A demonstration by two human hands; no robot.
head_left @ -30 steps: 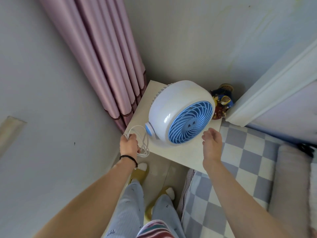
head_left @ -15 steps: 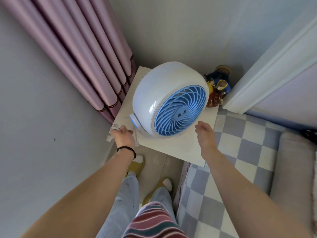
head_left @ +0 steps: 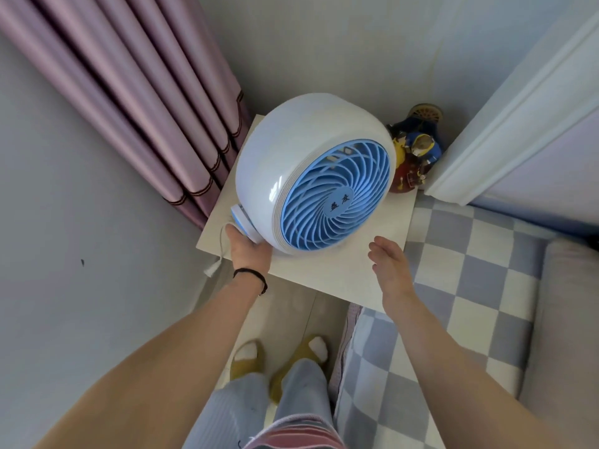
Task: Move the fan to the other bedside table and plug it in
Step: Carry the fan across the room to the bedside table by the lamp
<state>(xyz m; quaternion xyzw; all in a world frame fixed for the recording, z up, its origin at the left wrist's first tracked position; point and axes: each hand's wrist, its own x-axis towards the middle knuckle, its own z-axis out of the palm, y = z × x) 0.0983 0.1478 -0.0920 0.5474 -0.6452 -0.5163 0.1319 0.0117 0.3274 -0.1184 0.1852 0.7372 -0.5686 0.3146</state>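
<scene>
The white fan (head_left: pixel 278 163) with a blue grille stands on the pale bedside table (head_left: pixel 372 228), its face turned toward me. My left hand (head_left: pixel 251 252) is tucked against the fan's lower left side, just under the blue-ringed knob (head_left: pixel 238 218); its fingertips are hidden there. The white cord (head_left: pixel 221 241) comes out beside my left thumb, and the plug end (head_left: pixel 211 270) dangles past the table's left edge. My right hand (head_left: pixel 389 264) hovers over the table's front right part with relaxed fingers, a little apart from the fan.
A colourful figurine (head_left: pixel 415 150) stands behind the fan at the back right. Pink curtains (head_left: pixel 136 102) hang at the left, touching the table's back corner. A checked bedspread (head_left: pixel 460 286) adjoins the table on the right, and a white headboard (head_left: pixel 518 124) rises beyond it.
The coiled cord in my left hand has come loose and now hangs down. My left hand has moved in against the fan's side. The right hand has drawn slightly away from the fan.
</scene>
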